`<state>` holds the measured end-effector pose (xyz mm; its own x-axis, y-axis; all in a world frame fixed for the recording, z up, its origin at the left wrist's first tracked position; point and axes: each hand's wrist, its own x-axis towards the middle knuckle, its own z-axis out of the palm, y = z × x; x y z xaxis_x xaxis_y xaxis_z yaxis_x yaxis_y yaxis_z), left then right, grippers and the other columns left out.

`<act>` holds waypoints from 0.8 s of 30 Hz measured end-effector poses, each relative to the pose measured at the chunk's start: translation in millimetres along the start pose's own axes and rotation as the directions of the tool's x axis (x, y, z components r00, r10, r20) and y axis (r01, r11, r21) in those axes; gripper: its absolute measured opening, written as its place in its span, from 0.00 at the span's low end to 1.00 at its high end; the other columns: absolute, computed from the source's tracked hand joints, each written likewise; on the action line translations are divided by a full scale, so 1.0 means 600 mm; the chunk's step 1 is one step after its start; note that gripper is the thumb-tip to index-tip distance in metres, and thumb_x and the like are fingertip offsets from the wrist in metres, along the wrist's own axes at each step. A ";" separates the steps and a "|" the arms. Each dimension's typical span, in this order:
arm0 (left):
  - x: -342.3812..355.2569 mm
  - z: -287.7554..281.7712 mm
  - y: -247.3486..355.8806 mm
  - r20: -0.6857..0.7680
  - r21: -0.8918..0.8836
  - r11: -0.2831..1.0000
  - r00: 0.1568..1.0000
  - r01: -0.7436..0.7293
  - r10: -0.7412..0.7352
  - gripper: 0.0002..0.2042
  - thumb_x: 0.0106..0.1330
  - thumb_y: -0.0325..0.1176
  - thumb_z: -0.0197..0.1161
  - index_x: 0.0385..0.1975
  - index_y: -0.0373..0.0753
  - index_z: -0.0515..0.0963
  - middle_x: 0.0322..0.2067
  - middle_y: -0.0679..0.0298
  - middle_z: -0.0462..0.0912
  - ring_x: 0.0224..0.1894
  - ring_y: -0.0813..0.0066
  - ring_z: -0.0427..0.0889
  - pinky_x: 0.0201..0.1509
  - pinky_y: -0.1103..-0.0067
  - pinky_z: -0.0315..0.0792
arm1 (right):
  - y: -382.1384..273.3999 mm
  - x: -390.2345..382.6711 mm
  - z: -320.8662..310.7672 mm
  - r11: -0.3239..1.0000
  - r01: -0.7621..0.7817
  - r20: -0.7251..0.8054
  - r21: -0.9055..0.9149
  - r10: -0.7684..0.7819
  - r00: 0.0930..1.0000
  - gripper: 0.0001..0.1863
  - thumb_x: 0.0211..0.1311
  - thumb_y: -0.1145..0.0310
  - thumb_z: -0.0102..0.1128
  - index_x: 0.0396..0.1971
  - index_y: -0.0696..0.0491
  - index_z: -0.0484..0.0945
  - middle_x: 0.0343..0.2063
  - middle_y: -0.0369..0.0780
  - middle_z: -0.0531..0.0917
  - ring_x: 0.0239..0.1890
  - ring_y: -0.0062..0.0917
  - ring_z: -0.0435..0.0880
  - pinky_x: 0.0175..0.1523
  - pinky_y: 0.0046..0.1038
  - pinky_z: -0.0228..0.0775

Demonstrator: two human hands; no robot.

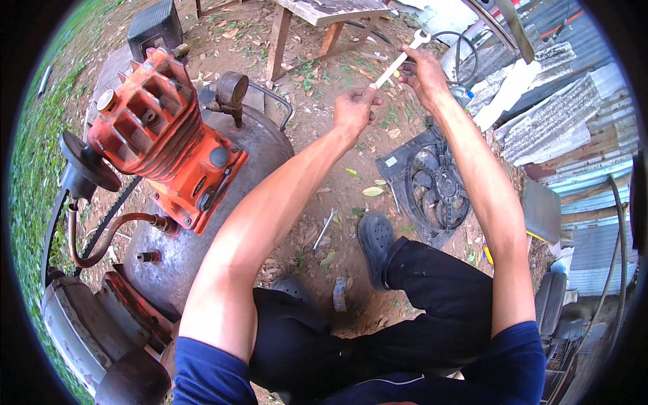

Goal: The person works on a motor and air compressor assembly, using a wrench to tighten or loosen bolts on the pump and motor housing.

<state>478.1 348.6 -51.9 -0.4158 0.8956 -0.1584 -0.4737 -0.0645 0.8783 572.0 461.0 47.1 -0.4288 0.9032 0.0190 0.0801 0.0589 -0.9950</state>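
Note:
A silver combination wrench is held out in front of me, slanting up to the right. My left hand grips its lower end. My right hand grips it near the upper, open-jawed end. Both arms reach forward over bare dirt. To my left stands an air compressor with an orange finned pump head on a rusty grey tank.
A second wrench lies on the dirt by my black shoe. A black radiator fan shroud lies to the right. A wooden bench stands ahead, corrugated metal sheets at right, grass at left.

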 end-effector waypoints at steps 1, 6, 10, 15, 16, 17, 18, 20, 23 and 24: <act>0.004 -0.010 -0.001 0.001 0.021 1.000 1.000 0.010 -0.010 0.20 0.67 0.45 0.61 0.42 0.30 0.76 0.30 0.62 0.84 0.18 0.83 0.71 0.22 0.83 0.68 | -0.005 0.008 0.000 1.000 0.001 0.034 0.006 -0.001 0.999 0.14 0.66 0.61 0.56 0.42 0.56 0.78 0.32 0.35 0.77 0.33 0.19 0.75 0.33 0.24 0.69; 0.015 -0.047 0.004 0.012 0.103 0.994 0.999 0.042 -0.043 0.22 0.66 0.47 0.62 0.44 0.30 0.75 0.31 0.62 0.84 0.18 0.83 0.71 0.23 0.83 0.68 | -0.016 0.047 -0.022 1.000 0.001 0.179 0.011 -0.003 0.984 0.15 0.67 0.60 0.54 0.40 0.57 0.80 0.29 0.33 0.75 0.30 0.17 0.72 0.32 0.22 0.65; 0.026 -0.064 0.015 -0.046 0.148 0.989 0.999 0.025 -0.019 0.22 0.66 0.49 0.61 0.42 0.32 0.76 0.30 0.62 0.84 0.19 0.84 0.71 0.23 0.84 0.68 | -0.005 0.069 -0.040 1.000 0.001 0.275 0.026 -0.008 0.961 0.15 0.67 0.61 0.55 0.43 0.57 0.80 0.28 0.32 0.75 0.29 0.15 0.72 0.31 0.20 0.63; 0.042 -0.084 0.024 -0.064 0.075 0.997 0.998 0.007 -0.002 0.20 0.69 0.51 0.56 0.40 0.36 0.76 0.25 0.64 0.83 0.18 0.84 0.70 0.21 0.84 0.64 | 0.017 0.090 -0.089 0.991 0.044 0.374 -0.126 0.006 0.927 0.11 0.67 0.62 0.56 0.38 0.56 0.78 0.25 0.32 0.75 0.25 0.15 0.73 0.26 0.19 0.64; 0.033 -0.077 0.034 -0.075 0.068 0.998 0.997 0.008 -0.003 0.18 0.70 0.50 0.56 0.37 0.37 0.75 0.24 0.64 0.82 0.18 0.85 0.69 0.21 0.84 0.62 | 0.020 0.088 -0.101 0.980 0.061 0.354 -0.189 0.010 0.935 0.10 0.66 0.63 0.56 0.35 0.55 0.77 0.23 0.32 0.75 0.24 0.15 0.74 0.24 0.19 0.64; 0.029 -0.071 0.037 -0.085 0.100 0.995 0.996 0.006 0.003 0.18 0.70 0.49 0.56 0.36 0.37 0.75 0.23 0.64 0.82 0.17 0.84 0.69 0.21 0.84 0.62 | 0.026 0.092 -0.120 0.963 0.054 0.404 -0.265 0.060 0.913 0.10 0.66 0.62 0.57 0.35 0.54 0.78 0.23 0.32 0.76 0.24 0.15 0.74 0.24 0.19 0.65; 0.025 -0.064 0.040 -0.094 0.131 0.991 0.996 0.005 0.008 0.18 0.70 0.49 0.56 0.35 0.38 0.75 0.23 0.64 0.82 0.17 0.84 0.68 0.21 0.84 0.61 | 0.030 0.096 -0.140 0.939 0.053 0.447 -0.341 0.113 0.887 0.11 0.65 0.61 0.57 0.35 0.54 0.78 0.23 0.32 0.76 0.25 0.15 0.75 0.24 0.19 0.65; 0.015 -0.064 0.036 -0.116 0.197 0.980 0.993 0.005 0.018 0.17 0.69 0.49 0.56 0.32 0.39 0.75 0.21 0.65 0.81 0.16 0.84 0.67 0.21 0.84 0.61 | 0.046 0.090 -0.152 0.857 0.062 0.521 -0.512 0.253 0.815 0.12 0.63 0.59 0.59 0.33 0.52 0.79 0.23 0.33 0.78 0.25 0.15 0.76 0.26 0.18 0.67; -0.002 -0.070 0.040 -0.119 0.351 0.935 0.993 0.049 -0.007 0.18 0.69 0.49 0.57 0.28 0.39 0.76 0.20 0.66 0.80 0.17 0.85 0.67 0.21 0.84 0.60 | 0.078 0.069 -0.133 0.701 0.139 0.598 -0.700 0.468 0.650 0.14 0.63 0.56 0.60 0.31 0.52 0.80 0.24 0.33 0.80 0.25 0.16 0.77 0.28 0.19 0.69; -0.006 -0.073 0.039 -0.116 0.382 0.922 0.993 0.064 -0.021 0.18 0.69 0.49 0.57 0.26 0.39 0.76 0.19 0.67 0.79 0.17 0.85 0.67 0.22 0.84 0.60 | 0.092 0.063 -0.124 0.705 0.160 0.643 -0.691 0.499 0.580 0.15 0.63 0.55 0.60 0.32 0.53 0.80 0.24 0.34 0.80 0.25 0.16 0.78 0.29 0.20 0.70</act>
<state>434.6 324.5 -50.3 -0.4928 0.8397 -0.2281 -0.1670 0.1660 0.9719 627.3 529.8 0.4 -0.7878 0.2801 -0.5486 0.6099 0.4795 -0.6309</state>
